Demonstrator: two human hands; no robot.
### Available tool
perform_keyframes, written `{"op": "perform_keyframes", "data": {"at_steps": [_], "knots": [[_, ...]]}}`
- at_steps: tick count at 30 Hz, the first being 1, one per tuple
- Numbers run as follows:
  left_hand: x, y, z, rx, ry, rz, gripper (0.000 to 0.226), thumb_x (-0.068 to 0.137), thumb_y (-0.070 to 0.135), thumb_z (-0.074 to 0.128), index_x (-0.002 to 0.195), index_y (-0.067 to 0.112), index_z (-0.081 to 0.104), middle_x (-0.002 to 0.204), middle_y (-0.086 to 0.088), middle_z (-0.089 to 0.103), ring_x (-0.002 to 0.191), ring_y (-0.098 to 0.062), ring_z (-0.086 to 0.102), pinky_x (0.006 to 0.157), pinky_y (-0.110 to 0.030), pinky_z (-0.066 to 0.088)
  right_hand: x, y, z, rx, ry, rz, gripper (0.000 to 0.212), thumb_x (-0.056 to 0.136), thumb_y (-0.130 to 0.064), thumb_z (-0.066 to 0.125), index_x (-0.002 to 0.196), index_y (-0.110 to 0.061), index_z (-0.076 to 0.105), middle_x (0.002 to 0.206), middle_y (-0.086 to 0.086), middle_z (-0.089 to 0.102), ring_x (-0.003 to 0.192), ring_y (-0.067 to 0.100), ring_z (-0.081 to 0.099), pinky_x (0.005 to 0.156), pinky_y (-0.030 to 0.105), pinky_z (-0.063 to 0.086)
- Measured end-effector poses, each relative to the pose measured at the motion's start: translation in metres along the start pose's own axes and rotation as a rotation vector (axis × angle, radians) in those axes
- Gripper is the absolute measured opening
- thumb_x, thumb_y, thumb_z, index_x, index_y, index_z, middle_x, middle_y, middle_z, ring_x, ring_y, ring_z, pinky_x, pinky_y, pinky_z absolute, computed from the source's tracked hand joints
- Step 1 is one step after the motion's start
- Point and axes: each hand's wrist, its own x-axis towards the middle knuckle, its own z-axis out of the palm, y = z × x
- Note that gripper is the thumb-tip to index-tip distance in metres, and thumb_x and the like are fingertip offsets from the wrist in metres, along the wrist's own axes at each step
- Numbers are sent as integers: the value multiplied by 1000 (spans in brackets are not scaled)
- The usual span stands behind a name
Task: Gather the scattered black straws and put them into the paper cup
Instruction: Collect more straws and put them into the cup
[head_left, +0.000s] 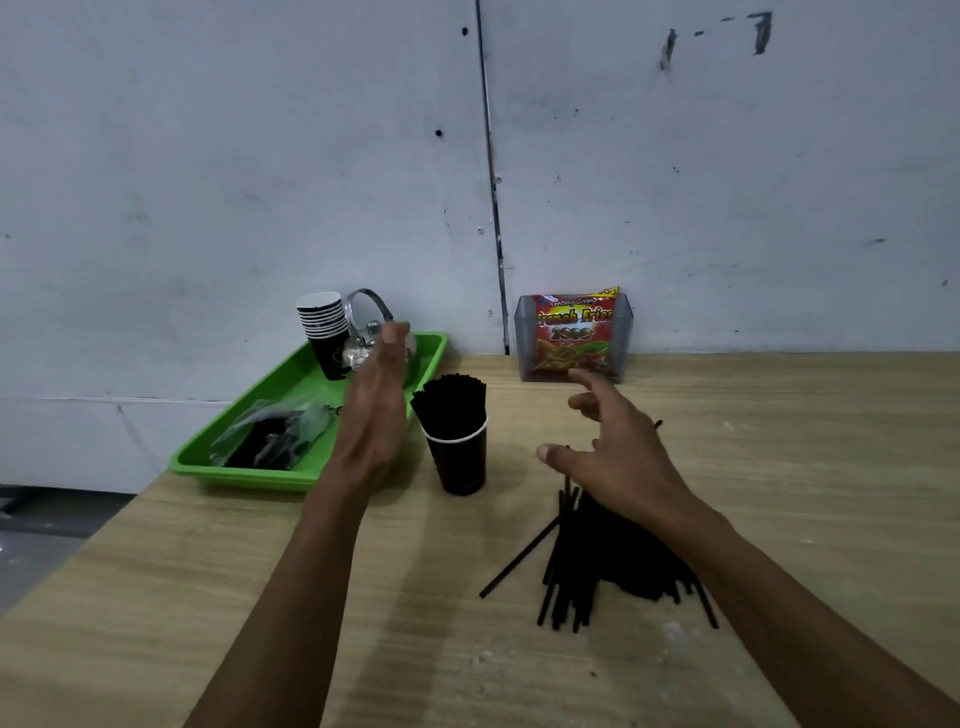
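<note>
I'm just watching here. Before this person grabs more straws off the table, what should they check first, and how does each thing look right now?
1. Right hand free to grab: ok, fingers spread, nothing in it.
2. Left hand free to steady the cup: ok, open and empty, beside the cup but not touching it.
3. Paper cup upright: ok, standing on the table.
4. Room left in the cup: not ok, it looks packed with the straws in the cup.
5. Loose straws within reach: ok, piled just under the right hand.
6. Stray straws hidden under the right arm: cannot tell.
</note>
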Motion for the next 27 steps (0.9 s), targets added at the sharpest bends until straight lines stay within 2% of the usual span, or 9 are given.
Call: {"op": "perform_keyframes", "data": {"at_steps": [2, 5, 8, 10, 14, 16, 19, 23, 27], "knots": [[-7, 15, 6, 7, 135, 147, 57, 95, 58, 29, 106, 14, 64, 99, 3, 65, 88, 1, 53, 77, -20, 40, -4, 8, -16, -22, 46, 17, 76, 74, -27, 82, 140, -27, 45, 124, 1, 60, 114, 14, 54, 92, 34, 49], [-20, 28, 26, -36, 220, 268, 41, 96, 38, 46, 89, 4, 66, 82, -13, 65, 73, -18, 57, 65, -31, 45, -11, 21, -39, -103, 80, 83, 60, 77, -26, 80, 132, -22, 57, 113, 2, 65, 100, 15, 61, 81, 25, 46], [-36, 28, 58, -117, 81, 201, 28, 96, 23, 52, 82, 3, 66, 73, -12, 67, 62, -15, 60, 55, -24, 46, -20, 36, -57, -209, 77, 176, 51, 80, -28, 75, 129, -20, 59, 104, 1, 63, 91, 18, 61, 76, 26, 44], [-43, 16, 79, -68, -61, 115, 22, 96, 17, 54, 84, 5, 68, 74, -13, 69, 59, -13, 62, 51, -17, 43, -28, 46, -66, -297, 48, 242, 51, 83, -31, 72, 130, -20, 57, 107, 2, 61, 95, 19, 59, 79, 29, 45], [-56, -17, 108, 74, -219, 3, 18, 94, 17, 55, 83, 16, 69, 76, -6, 70, 67, -20, 67, 58, -35, 52, -46, 60, -75, -461, -40, 381, 52, 90, -36, 62, 137, -17, 50, 129, 8, 57, 118, 26, 55, 91, 38, 48], [-64, -23, 113, 140, -214, -9, 17, 94, 15, 55, 85, 15, 70, 77, -6, 72, 74, -19, 67, 69, -32, 52, -54, 65, -72, -562, -79, 422, 45, 94, -39, 54, 132, -15, 51, 129, 9, 54, 117, 28, 53, 89, 40, 48], [-73, -25, 116, 193, -203, 13, 17, 95, 13, 55, 89, 11, 71, 84, -4, 71, 78, -11, 64, 68, -21, 47, -61, 66, -63, -648, -78, 439, 35, 98, -39, 42, 120, -14, 55, 124, 12, 50, 113, 32, 52, 84, 39, 44], [-79, -31, 118, 529, -221, 91, 22, 97, 20, 47, 99, 11, 67, 96, -4, 61, 92, -19, 57, 75, -35, 50, -63, 57, -48, -664, -80, 425, 32, 100, -34, 37, 115, -11, 54, 121, 12, 49, 107, 33, 53, 76, 35, 38], [-86, -29, 115, 691, -246, -29, 23, 100, 21, 39, 109, 9, 57, 104, -11, 56, 93, -26, 54, 73, -36, 45, -60, 49, -39, -625, -70, 417, 40, 101, -40, 34, 119, -10, 53, 122, 12, 50, 107, 34, 54, 76, 36, 38]]}}
